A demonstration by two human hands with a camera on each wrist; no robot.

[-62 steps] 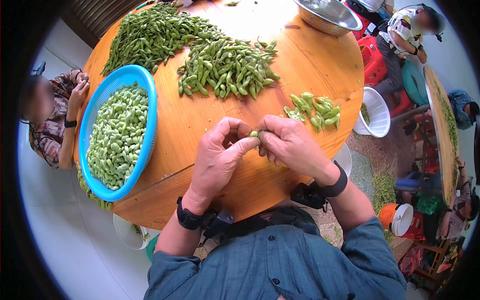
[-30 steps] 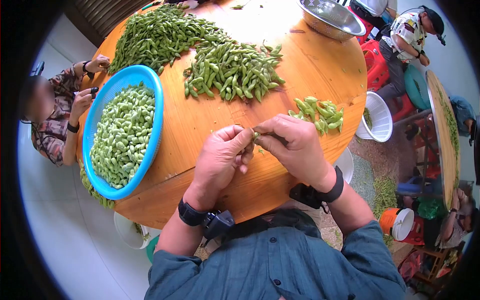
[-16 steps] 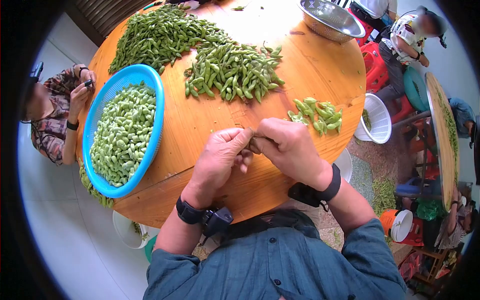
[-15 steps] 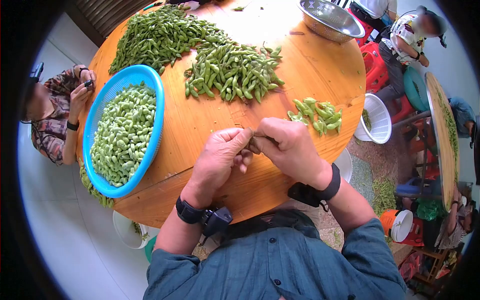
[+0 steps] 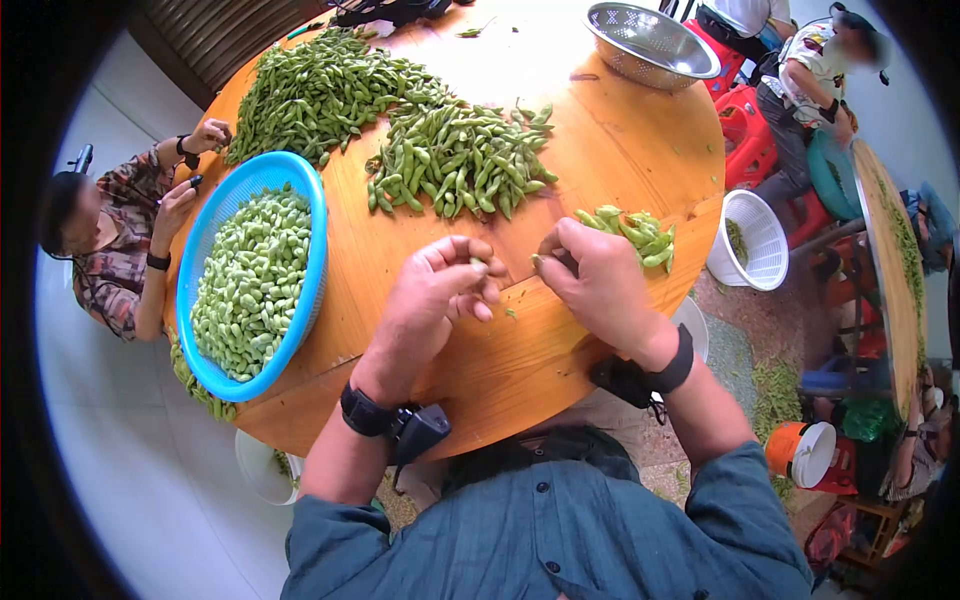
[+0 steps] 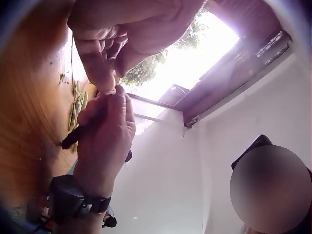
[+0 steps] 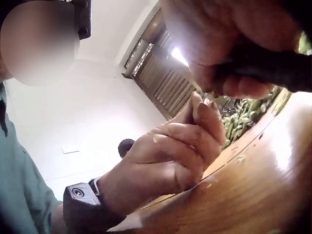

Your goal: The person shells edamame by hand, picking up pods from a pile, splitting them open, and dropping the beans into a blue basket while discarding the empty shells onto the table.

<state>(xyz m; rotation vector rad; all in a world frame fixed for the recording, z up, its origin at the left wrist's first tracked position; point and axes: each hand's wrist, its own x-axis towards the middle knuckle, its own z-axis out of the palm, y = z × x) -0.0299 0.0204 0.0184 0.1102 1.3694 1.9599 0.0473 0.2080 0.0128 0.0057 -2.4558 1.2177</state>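
Observation:
In the head view my left hand (image 5: 420,300) is over the near part of the round table, thumb and index finger pinching a small pale-green bean (image 5: 479,263). A short gap to the right, my right hand (image 5: 608,290) pinches a small green piece (image 5: 537,258) at its thumb tip, most of it hidden by the fingers. Both wrist views show the fingertips of the two hands close to each other. Just beyond the right hand lies a small heap of light-green pods (image 5: 655,240). A blue basket (image 5: 318,250) full of shelled beans stands left of the left hand.
Two joined piles of soybean pods (image 5: 460,160) cover the table's far left and middle. A steel colander (image 5: 650,65) sits at the far right edge. Another person (image 5: 115,250) sits at the left. A white basket (image 5: 765,240) stands beyond the table's right edge.
My hands were together at the fingertips and have now parted, the right one moving to the right. The head view has shifted slightly. The person at the left has reached toward the pods.

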